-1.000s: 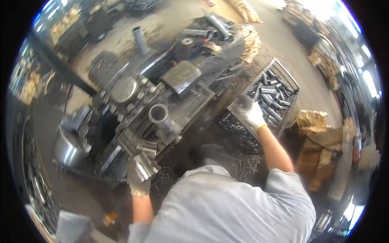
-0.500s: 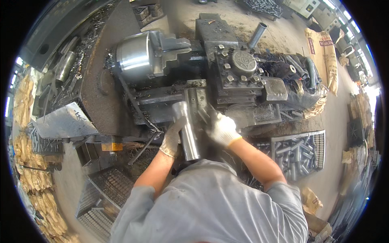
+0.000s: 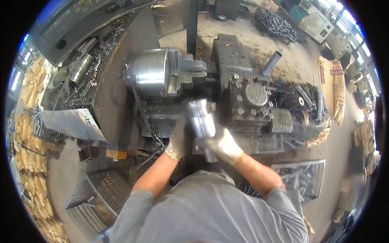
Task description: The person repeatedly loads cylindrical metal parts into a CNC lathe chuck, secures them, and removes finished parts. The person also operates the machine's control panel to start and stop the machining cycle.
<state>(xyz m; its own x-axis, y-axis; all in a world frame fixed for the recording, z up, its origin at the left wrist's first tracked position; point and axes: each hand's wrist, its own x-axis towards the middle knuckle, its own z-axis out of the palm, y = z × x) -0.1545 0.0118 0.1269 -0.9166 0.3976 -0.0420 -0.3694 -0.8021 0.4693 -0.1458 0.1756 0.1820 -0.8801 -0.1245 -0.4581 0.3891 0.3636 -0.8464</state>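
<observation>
A shiny metal cylinder [image 3: 203, 123], stepped near its upper end and blurred by motion, is held tilted in front of my body. My right hand [image 3: 225, 146], in a white work glove, grips it round its lower part from the right. Close along its left side is my left hand [image 3: 179, 139], in a dirty glove; its fingers are dark and smeared, so I cannot tell how they are placed. Beyond the cylinder stands a lathe, with its round chuck [image 3: 150, 72] and stepped jaws on the left. The bolted tool post [image 3: 251, 97] is on the right.
A crate of metal pieces [image 3: 320, 178] stands at the right, and a perforated crate [image 3: 91, 202] at the lower left. A chip-covered tray [image 3: 93, 67] lies left of the chuck. An upright tube [image 3: 272, 63] rises behind the tool post, near a paper sack [image 3: 332, 87].
The cylinder has moved up and to the right, and its tilt has increased. My right hand, then apart from it, has closed round it. The whole view has shifted, with the machine appearing lower.
</observation>
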